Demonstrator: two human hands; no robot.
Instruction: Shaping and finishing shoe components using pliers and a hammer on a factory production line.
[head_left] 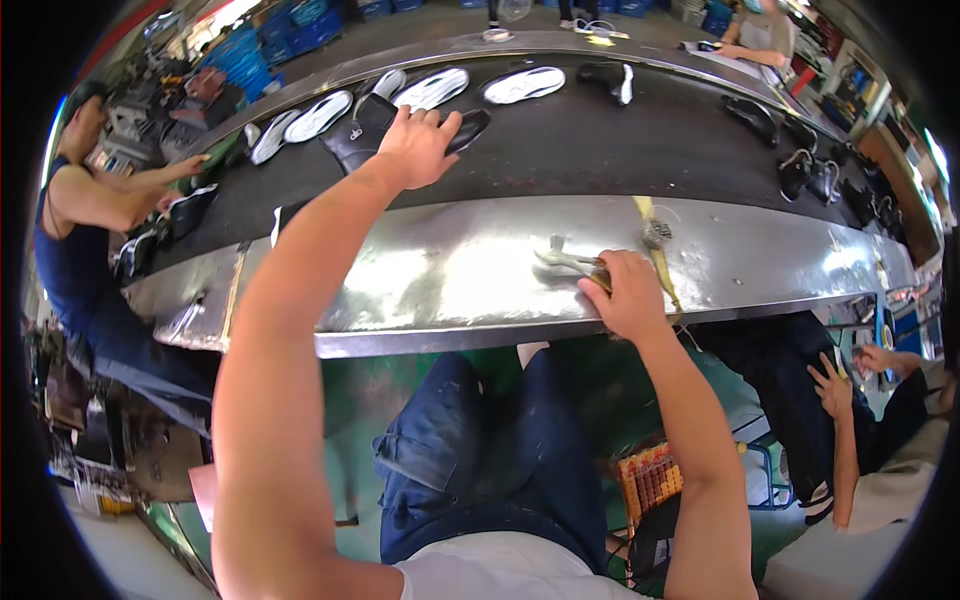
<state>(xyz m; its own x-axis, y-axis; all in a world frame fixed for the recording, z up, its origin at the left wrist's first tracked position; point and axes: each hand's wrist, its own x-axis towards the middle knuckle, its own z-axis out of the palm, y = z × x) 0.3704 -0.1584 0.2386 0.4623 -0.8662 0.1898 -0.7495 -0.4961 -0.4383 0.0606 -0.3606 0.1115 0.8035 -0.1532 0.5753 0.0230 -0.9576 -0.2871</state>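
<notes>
My left hand [420, 148] reaches over the dark belt [590, 150], its fingers bent over a black shoe [472, 128] whose rounded end shows beyond my thumb. Part of the shoe is covered by the hand. Just left of it lies a black flap-like piece [350, 147] with a small pale mark. Above the shiny metal ledge [440, 270], my right hand [635, 297] is closed around a metal hand tool [566, 257]. Its forked silver head points left; the grip is mostly hidden in my fingers, so its exact kind is unclear.
White-soled shoes [523, 86] lie along the belt's far side; black shoes [752, 120] stand at right. A yellowish strap with a round metal piece [657, 234] lies beside my right hand. Co-workers sit left [80, 220], right [900, 430] and far right [765, 40].
</notes>
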